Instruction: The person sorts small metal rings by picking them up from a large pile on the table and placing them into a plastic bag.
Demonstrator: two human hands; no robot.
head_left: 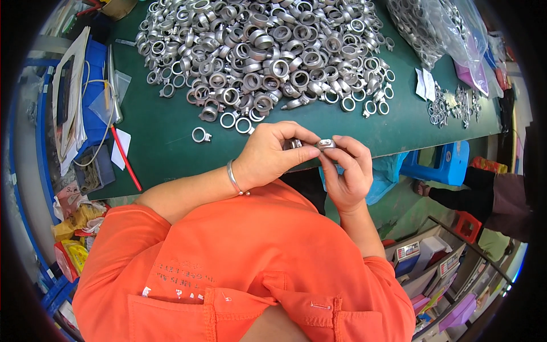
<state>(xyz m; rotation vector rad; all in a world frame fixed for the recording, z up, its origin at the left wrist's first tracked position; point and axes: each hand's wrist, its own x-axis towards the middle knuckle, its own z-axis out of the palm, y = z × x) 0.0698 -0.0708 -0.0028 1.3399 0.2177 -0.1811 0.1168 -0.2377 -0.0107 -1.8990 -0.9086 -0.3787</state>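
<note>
Likely in-hand fitting or checking: left hand [270, 154] is clutching a metal ring [292, 144], right hand [348, 174] is pinching a lugged collar [326, 143], frame centre, by desk [165, 125] edge. Next move's probably needing steady fingertips.

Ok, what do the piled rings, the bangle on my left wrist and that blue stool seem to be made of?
Piled rings: probably metal, dull grey with brighter rims catching the light; which metal, I can't tell.
Bangle: likely polished metal, silvery with shiny highlights; solid or plated is unclear.
Blue stool: apparently moulded plastic, from its even colour and smooth, slightly glossy surface.
</note>
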